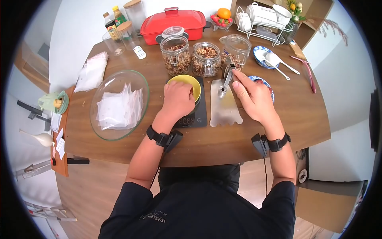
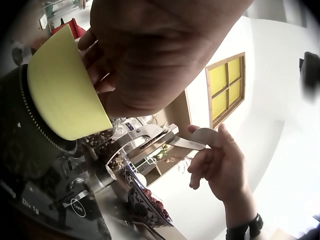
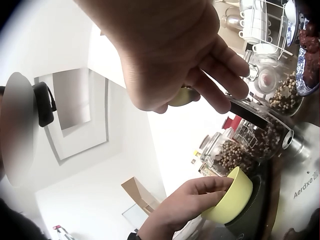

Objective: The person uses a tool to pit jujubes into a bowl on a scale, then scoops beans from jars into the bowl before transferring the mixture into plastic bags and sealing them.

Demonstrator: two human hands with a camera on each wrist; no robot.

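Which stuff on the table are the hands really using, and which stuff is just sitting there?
In use:
- yellow bowl, gripped by the left hand
- black scale under the bowl
- metal scoop, held by the right hand
- three jars of nuts

Just lying about:
- red cooker
- glass bowl of plastic bags
- dish rack
- white spoons

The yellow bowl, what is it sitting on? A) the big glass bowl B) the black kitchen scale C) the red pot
B: the yellow bowl sits on the black kitchen scale, with the left hand gripping its rim; the glass bowl lies apart, to the side.
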